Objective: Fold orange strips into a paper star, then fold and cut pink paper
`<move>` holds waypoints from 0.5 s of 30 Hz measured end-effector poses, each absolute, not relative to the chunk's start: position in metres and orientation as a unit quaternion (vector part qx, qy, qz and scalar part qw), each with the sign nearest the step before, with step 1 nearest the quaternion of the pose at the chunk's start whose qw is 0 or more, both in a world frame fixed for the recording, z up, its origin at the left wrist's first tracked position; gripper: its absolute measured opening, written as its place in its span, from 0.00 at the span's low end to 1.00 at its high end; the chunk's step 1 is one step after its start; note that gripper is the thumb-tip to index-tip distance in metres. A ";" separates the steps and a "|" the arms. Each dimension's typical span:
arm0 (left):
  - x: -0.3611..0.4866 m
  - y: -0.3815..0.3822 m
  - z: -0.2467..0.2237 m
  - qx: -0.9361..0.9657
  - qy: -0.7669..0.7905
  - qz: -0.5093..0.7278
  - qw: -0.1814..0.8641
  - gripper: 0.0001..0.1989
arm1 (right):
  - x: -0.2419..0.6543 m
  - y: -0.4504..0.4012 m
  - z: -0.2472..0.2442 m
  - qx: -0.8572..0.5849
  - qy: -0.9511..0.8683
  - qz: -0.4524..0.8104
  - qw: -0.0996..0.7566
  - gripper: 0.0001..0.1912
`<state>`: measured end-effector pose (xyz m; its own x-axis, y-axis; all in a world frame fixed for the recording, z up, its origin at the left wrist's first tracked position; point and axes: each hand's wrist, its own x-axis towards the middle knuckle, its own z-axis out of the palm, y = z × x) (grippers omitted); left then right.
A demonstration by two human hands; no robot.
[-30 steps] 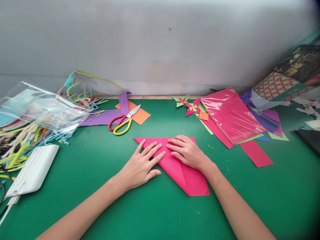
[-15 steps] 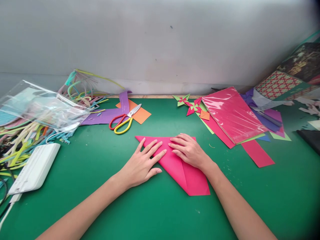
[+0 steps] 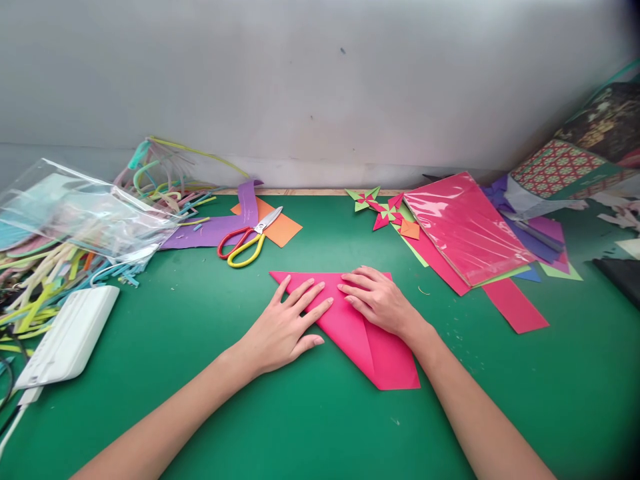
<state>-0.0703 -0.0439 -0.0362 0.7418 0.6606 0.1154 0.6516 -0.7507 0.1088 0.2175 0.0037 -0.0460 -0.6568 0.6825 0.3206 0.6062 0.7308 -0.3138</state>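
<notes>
Both hands (image 3: 281, 335) (image 3: 379, 301) on pink paper (image 3: 363, 343), left overlapping edge; open table (image 3: 320, 433) nearside.

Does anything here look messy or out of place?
The left side looks untidy: colourful strips lie in a loose tangle, with clear plastic slanting across them. The folded pink paper shows no visible damage.

- The person's left hand (image 3: 286, 331) lies spread, its four fingertips on the left part of a folded pink sheet (image 3: 361, 337).
- The right hand (image 3: 379, 301) rests on the sheet's upper right.
- Beyond the sheet: scissors (image 3: 259, 229) towards ten o'clock, paper stars (image 3: 389, 213) past twelve, wrapped pink pack (image 3: 466, 230) towards two, white device (image 3: 73, 333) at nine.
</notes>
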 end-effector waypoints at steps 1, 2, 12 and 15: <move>-0.070 -0.044 -0.036 0.933 0.352 0.072 0.032 0.36 | 0.217 0.004 -0.046 -0.355 -0.907 0.087 0.210 0.17; -0.070 -0.044 -0.036 0.933 0.353 0.071 0.032 0.36 | 0.217 0.004 -0.046 -0.355 -0.907 0.087 0.210 0.17; -0.070 -0.044 -0.037 0.932 0.354 0.072 0.034 0.37 | 0.217 0.004 -0.046 -0.356 -0.908 0.082 0.208 0.17; -0.070 -0.044 -0.036 0.932 0.355 0.070 0.035 0.36 | 0.217 0.004 -0.046 -0.354 -0.909 0.074 0.206 0.17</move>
